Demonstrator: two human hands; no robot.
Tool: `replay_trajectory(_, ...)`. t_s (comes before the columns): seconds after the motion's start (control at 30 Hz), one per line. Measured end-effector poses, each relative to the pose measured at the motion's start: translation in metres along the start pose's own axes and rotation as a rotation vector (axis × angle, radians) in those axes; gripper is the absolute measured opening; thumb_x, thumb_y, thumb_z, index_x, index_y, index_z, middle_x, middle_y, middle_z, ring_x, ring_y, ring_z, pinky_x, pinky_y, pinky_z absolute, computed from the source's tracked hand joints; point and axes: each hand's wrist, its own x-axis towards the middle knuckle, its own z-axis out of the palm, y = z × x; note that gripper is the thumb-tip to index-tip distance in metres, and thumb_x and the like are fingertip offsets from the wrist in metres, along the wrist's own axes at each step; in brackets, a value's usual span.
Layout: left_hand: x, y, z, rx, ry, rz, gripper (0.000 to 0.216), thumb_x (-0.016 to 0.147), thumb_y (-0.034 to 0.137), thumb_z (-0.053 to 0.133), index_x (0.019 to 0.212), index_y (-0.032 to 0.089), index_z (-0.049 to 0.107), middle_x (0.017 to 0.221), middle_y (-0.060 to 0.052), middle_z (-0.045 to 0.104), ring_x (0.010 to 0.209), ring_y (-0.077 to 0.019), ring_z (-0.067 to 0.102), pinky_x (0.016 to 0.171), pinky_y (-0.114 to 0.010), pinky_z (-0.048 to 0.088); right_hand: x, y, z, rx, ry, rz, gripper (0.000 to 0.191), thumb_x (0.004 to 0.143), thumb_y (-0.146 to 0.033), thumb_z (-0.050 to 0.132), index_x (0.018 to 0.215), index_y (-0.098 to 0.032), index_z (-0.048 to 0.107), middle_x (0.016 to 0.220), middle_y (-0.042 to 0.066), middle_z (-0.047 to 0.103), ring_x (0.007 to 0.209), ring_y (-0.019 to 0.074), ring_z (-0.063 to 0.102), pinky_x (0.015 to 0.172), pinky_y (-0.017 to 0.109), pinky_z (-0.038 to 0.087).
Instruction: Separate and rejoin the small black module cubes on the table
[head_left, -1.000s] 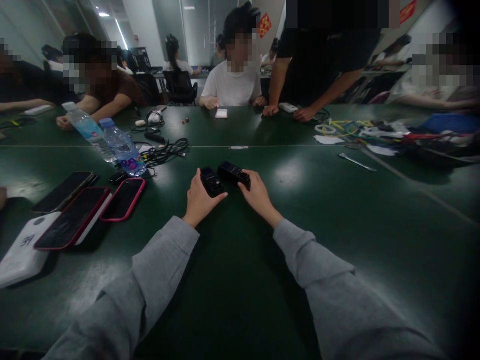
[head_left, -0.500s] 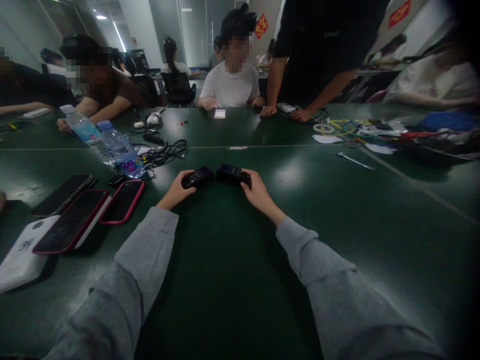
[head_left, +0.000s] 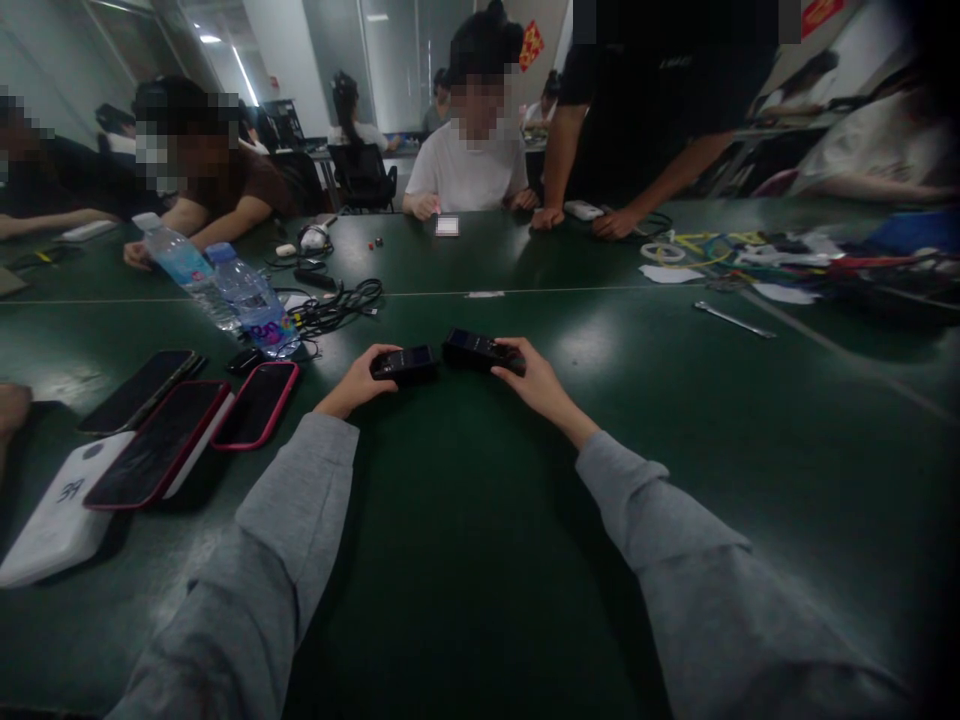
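Note:
My left hand (head_left: 362, 379) is closed around the outer end of a small black device with a screen (head_left: 407, 364). A second, similar black device (head_left: 471, 347) is gripped at its right end by my right hand (head_left: 538, 380). Both devices are held low over the green table (head_left: 465, 560), their inner ends close together with a narrow gap between. Their small screens show faint markings that I cannot read. What model or kind they are is not clear.
To the left lie a pink-edged phone (head_left: 256, 405), a red-edged phone (head_left: 159, 445), a dark phone (head_left: 139, 390) and a white power bank (head_left: 71, 510). Two water bottles (head_left: 255, 305) stand beside black cables (head_left: 341, 305). Right are a wrench (head_left: 733, 320) and tangled wires (head_left: 757, 255). People sit opposite.
The whole scene has shifted slightly right in view. Both devices stay in my hands; the left one has turned a little more level. A person's hand shows more at the left edge.

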Motion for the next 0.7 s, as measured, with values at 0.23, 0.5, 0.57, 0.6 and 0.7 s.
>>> replay_trajectory(0.23,-0.003,0.005,0.004,0.108,0.033,0.034,0.062,0.066,0.036,0.081,0.12,0.02,0.055,0.12,-0.01,0.06,0.11,-0.0266,0.059,0.097,-0.045,0.045,0.004,0.015,-0.018,0.092,-0.167,-0.006,0.046,0.089,-0.027,0.06,0.132,-0.028,0.047,0.133,0.006,0.05,0.123,0.0264,0.05,0.103,0.052,0.045)
replay_trajectory(0.5,-0.001,0.002,0.006,0.111,0.032,0.051,0.057,0.068,0.04,0.079,0.115,0.021,0.054,0.114,-0.008,0.062,0.105,-0.0252,0.06,0.094,-0.043,0.047,0.005,0.012,-0.016,0.159,-0.11,0.065,0.045,0.08,-0.029,0.071,0.121,-0.026,0.053,0.128,0.006,0.054,0.12,0.0274,0.053,0.102,0.055,0.045)
replay_trajectory(0.57,-0.001,0.003,0.006,0.112,0.03,0.053,0.056,0.068,0.04,0.08,0.115,0.022,0.054,0.115,-0.007,0.061,0.106,-0.025,0.059,0.094,-0.042,0.047,0.004,0.006,-0.017,0.166,-0.124,0.1,0.043,0.08,-0.026,0.071,0.119,-0.025,0.054,0.128,0.007,0.054,0.121,0.0286,0.052,0.102,0.056,0.045)
replay_trajectory(0.6,-0.001,0.003,0.006,0.112,0.031,0.049,0.056,0.068,0.039,0.08,0.115,0.022,0.054,0.115,-0.007,0.061,0.107,-0.025,0.059,0.094,-0.042,0.046,0.004,0.004,-0.018,0.172,-0.132,0.115,0.043,0.08,-0.025,0.071,0.119,-0.025,0.054,0.129,0.007,0.054,0.12,0.029,0.053,0.102,0.056,0.046)
replay_trajectory(0.7,-0.002,0.006,0.006,0.096,0.017,0.032,0.057,0.069,0.038,0.08,0.116,0.022,0.053,0.117,-0.007,0.061,0.108,-0.025,0.059,0.095,-0.042,0.046,0.004,0.0,-0.02,0.19,-0.153,0.133,0.043,0.08,-0.025,0.071,0.12,-0.025,0.054,0.13,0.008,0.053,0.119,0.0293,0.054,0.099,0.055,0.049)
